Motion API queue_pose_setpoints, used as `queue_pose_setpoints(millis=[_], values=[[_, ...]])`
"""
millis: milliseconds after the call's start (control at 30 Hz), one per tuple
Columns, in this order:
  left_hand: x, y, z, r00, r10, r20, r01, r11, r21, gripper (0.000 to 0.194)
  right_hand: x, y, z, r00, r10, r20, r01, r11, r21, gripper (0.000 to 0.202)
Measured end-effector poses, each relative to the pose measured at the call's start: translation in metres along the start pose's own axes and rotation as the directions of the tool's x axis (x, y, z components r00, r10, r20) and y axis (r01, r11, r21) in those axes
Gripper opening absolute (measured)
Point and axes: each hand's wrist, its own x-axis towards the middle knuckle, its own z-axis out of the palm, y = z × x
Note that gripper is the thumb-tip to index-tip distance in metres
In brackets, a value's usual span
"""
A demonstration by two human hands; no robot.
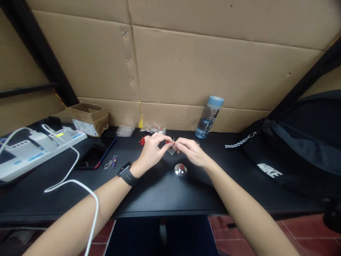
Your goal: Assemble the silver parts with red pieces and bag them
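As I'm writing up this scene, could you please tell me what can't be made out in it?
All in the head view:
Small item between the hands: identity unclear, partly covered by fingers of the left hand and right hand.
Red pieces: partly behind the left hand, so uncountable.
Metal disc: its red detail is too small.
Black bag: cut off by the right edge.
White power strip: cut off by the left edge.

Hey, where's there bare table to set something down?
Two patches: between the silver disc and the near edge of the table, and between the right hand and the bag. The left side is crowded: power strip, cable, tablet, keychain.
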Motion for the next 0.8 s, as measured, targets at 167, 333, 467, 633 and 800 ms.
queue_pose_setpoints(millis=[167, 333, 467, 633, 800], values=[[0.0013, -0.0003, -0.0024, 0.998, 0.052, 0.023, -0.052, 0.999, -0.002, 0.008, 0.0013, 0.0021, 0.0016, 0.999, -0.032, -0.031, 0.03, 0.996, -0.088, 0.032], [0.0019, -0.0005, -0.003, 0.992, 0.126, 0.017, -0.123, 0.986, -0.108, 0.008, 0.0009, 0.0033, 0.0009, 0.996, -0.052, -0.065, 0.044, 0.991, -0.127, 0.026], [0.0, 0.0032, -0.0065, 0.983, 0.166, 0.08, -0.157, 0.981, -0.112, 0.036, 0.0014, 0.0021, 0.0007, 0.992, -0.066, -0.11, 0.049, 0.988, -0.149, 0.023], [-0.0011, 0.0051, -0.0085, 0.977, 0.162, 0.138, -0.168, 0.985, 0.036, 0.049, 0.0019, 0.0005, 0.0015, 0.992, -0.071, -0.107, 0.054, 0.987, -0.153, 0.019], [0.002, 0.0045, -0.0093, 0.977, 0.145, 0.155, -0.162, 0.982, 0.099, 0.026, 0.001, 0.0023, -0.0054, 0.991, -0.06, -0.116, 0.039, 0.984, -0.172, 0.018]])
